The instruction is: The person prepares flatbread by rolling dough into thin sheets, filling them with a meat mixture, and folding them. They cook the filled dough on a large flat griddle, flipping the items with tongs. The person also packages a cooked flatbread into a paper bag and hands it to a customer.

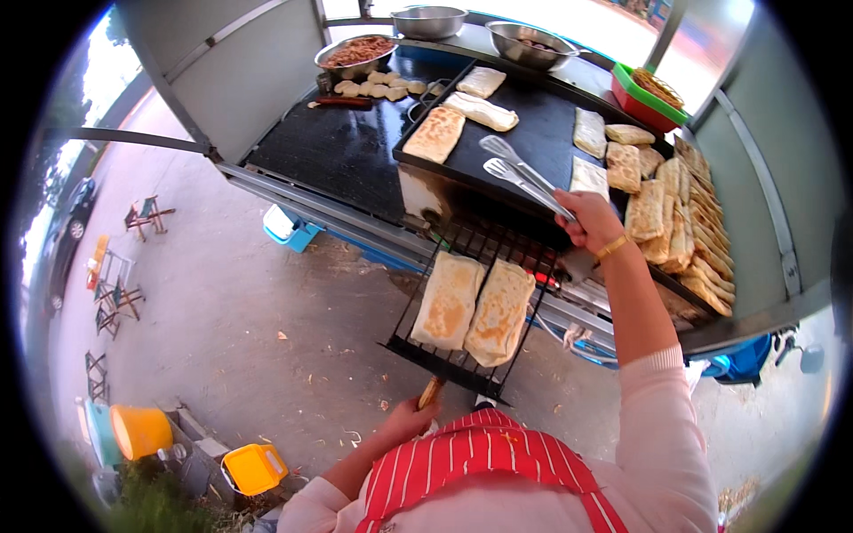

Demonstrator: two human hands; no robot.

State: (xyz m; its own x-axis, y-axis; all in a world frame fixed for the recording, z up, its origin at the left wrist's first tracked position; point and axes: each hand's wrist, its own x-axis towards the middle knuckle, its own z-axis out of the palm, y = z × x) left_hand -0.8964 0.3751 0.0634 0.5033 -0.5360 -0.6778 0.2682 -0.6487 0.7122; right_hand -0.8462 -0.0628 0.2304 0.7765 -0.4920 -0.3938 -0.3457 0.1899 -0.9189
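My left hand [412,418] grips the wooden handle [430,393] of a black metal grill rack [443,365], which is pulled partway out from under the griddle. Two browned rectangular flatbreads [448,303] lie side by side on it. In my right hand [592,218] is a pair of metal tongs [526,174], held over the front of the black griddle [526,136], their tips apart with nothing between them. Near the tongs, a browned flatbread [434,134] and paler ones [481,110] lie at the griddle's left. More flatbreads [645,210] are stacked at its right end.
Dough pieces [380,86] and a rolling pin [343,102] lie on the dark worktop [320,150], beside a metal bowl of filling [356,54]. Metal bowls [430,23] and plastic baskets [643,100] stand along the back. Cart panels [220,73] flank the work area. Buckets [254,469] stand on the ground.
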